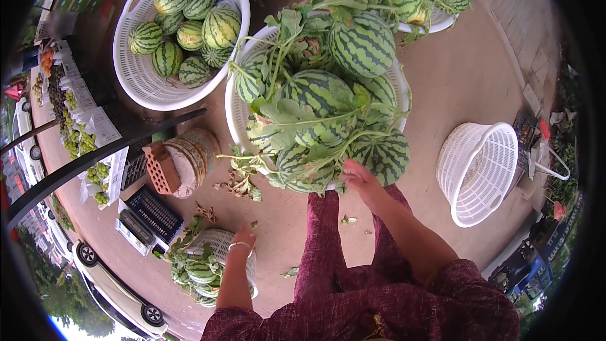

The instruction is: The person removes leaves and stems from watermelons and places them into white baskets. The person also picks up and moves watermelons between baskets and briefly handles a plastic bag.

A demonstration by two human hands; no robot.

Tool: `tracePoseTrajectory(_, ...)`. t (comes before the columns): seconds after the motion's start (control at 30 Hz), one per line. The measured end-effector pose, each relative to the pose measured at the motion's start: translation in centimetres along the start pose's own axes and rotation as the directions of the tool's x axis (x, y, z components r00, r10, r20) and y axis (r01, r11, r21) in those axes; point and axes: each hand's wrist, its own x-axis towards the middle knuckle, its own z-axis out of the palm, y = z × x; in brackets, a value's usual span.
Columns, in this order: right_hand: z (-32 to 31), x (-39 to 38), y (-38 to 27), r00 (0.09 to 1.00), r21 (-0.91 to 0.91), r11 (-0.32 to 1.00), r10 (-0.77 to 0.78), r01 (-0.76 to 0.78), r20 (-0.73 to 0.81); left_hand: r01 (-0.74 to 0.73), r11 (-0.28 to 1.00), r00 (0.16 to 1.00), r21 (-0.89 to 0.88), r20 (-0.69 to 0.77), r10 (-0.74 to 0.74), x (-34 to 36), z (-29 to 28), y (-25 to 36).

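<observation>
My right hand (pixel 360 177) reaches forward to the near rim of the big white basket (pixel 235 113) heaped with striped watermelons (pixel 363 41) and leafy vines (pixel 297 110). The fingers are loosely curled against the leaves and the lowest melon (pixel 382 155) at the basket's edge; I cannot tell whether they actually grip a stem or just rest there. My left hand (pixel 243 237) hangs lower, half open with fingers pointing down, holding nothing I can make out, just above a smaller white basket (pixel 221 243) on the ground that holds a few small melons and vine cuttings (pixel 196 271). Bits of torn leaf (pixel 240 183) lie on the bare ground between the two baskets. Farther left, another white basket (pixel 136 72) holds clean small melons without vines. An empty white basket (pixel 480 170) lies tipped on its side well off to my right. A red brick (pixel 161 167) sits beside a round stone (pixel 189 161) to the left.
</observation>
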Motion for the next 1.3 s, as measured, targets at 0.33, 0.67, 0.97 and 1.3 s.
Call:
tracePoseTrajectory(0.33,-10.3,-0.3,-6.3,0.936,-0.099,0.990,0.130,-0.103,0.327,0.096,0.950,0.945,0.296,-0.328,0.007,-6.7,-10.8,11.5)
tracePoseTrajectory(0.67,-34.7,-1.5,-15.3,0.979,-0.086,0.980,0.187,-0.180,0.080,-0.438,0.860,0.565,0.262,-0.664,0.490,-0.7,-28.2,44.5)
tracePoseTrajectory(0.97,-42.5,-0.3,-15.5,0.971,-0.007,0.974,0.224,-0.225,-0.081,-0.039,0.925,0.969,0.378,-0.210,0.127,10.1,-29.6,53.6)
tracePoseTrajectory(1.3,-38.7,1.9,-17.4,0.969,-0.047,0.969,0.245,-0.244,0.012,-0.413,0.875,0.752,-0.251,-0.636,0.172,8.0,-30.5,46.6)
